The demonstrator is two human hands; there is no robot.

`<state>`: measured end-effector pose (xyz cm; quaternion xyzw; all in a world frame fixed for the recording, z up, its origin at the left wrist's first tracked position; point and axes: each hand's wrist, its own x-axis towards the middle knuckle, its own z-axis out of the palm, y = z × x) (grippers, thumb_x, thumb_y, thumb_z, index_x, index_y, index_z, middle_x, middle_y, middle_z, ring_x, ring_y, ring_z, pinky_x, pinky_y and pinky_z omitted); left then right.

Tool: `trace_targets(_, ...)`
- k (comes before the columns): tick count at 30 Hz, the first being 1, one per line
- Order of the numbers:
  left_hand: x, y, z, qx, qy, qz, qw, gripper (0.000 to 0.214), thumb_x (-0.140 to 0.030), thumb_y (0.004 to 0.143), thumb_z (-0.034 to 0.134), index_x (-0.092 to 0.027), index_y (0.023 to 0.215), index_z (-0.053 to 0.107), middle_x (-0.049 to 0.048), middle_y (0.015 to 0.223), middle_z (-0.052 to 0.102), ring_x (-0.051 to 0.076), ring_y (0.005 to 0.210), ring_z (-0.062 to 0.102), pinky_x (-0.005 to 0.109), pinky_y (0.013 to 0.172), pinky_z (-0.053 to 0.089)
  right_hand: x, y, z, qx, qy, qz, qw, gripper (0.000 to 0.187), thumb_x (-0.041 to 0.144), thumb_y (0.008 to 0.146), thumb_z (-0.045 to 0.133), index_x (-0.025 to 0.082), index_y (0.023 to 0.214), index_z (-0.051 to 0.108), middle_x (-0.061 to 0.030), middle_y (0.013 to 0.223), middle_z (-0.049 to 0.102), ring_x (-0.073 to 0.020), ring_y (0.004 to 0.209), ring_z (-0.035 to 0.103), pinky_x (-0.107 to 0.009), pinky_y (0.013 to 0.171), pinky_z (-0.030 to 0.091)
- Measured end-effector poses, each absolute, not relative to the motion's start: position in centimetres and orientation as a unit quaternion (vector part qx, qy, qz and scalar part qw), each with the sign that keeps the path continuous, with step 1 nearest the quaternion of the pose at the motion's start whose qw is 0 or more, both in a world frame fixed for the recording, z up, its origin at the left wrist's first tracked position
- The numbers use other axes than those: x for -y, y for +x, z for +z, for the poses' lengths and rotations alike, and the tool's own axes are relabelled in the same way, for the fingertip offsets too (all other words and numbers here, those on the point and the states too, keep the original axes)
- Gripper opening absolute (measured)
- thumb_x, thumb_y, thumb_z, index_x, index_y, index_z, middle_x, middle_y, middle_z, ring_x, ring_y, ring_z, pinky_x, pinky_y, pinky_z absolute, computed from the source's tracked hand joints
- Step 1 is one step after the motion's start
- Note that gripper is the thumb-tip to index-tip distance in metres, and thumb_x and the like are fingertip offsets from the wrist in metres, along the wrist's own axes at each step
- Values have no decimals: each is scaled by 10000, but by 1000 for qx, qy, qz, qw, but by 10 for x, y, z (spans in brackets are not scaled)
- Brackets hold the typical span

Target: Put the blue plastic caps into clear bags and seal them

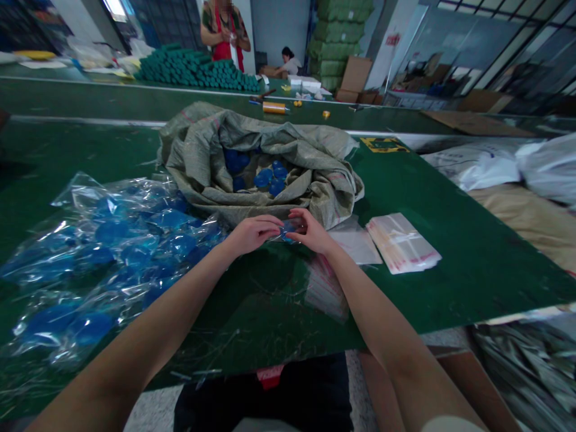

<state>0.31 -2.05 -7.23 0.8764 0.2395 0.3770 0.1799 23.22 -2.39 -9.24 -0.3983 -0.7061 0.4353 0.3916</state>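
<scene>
My left hand (252,233) and my right hand (310,231) meet over the green table (450,252), both pinched on a small clear plastic bag with a blue round piece (288,228) inside. Just beyond them lies an open woven grey sack (252,156) holding several loose blue pieces (267,177). A heap of filled clear bags with blue pieces (103,252) lies to my left. Stacks of flat empty clear bags (400,243) lie to my right.
A second green table behind carries stacked green rolls (193,69), a tape roll (274,108) and small items. A person in a red apron stands there; another person sits further back. White and tan sacks (517,174) lie at the right.
</scene>
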Motion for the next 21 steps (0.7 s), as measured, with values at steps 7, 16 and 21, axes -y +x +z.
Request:
trace_targets(7, 20, 2, -75, -219, 889, 348, 201, 190, -255, 912, 569, -195, 889, 748, 53, 1071, 742, 147, 954, 701, 270, 908, 554, 25, 233, -93, 706, -398, 436, 392, 649, 294, 713, 767, 226, 1271, 441, -105, 1285, 525, -201, 1046, 592, -359, 855, 533)
trace_targets(16, 18, -1, -80, -227, 904, 311, 187, 209, -226, 919, 539, -205, 888, 745, 30, 1091, 741, 140, 973, 698, 265, 928, 540, 25, 234, -94, 717, -392, 427, 387, 634, 296, 721, 761, 224, 1269, 450, -111, 1297, 527, -207, 1068, 592, -359, 866, 521)
trace_targets(21, 18, -2, -81, -239, 910, 287, 180, 225, -221, 922, 522, -220, 896, 746, 12, 1117, 734, 142, 1000, 694, 269, 934, 535, 27, 234, -90, 721, -398, 417, 385, 619, 299, 724, 762, 222, 1261, 463, -109, 1288, 537, -214, 1074, 597, -377, 884, 519)
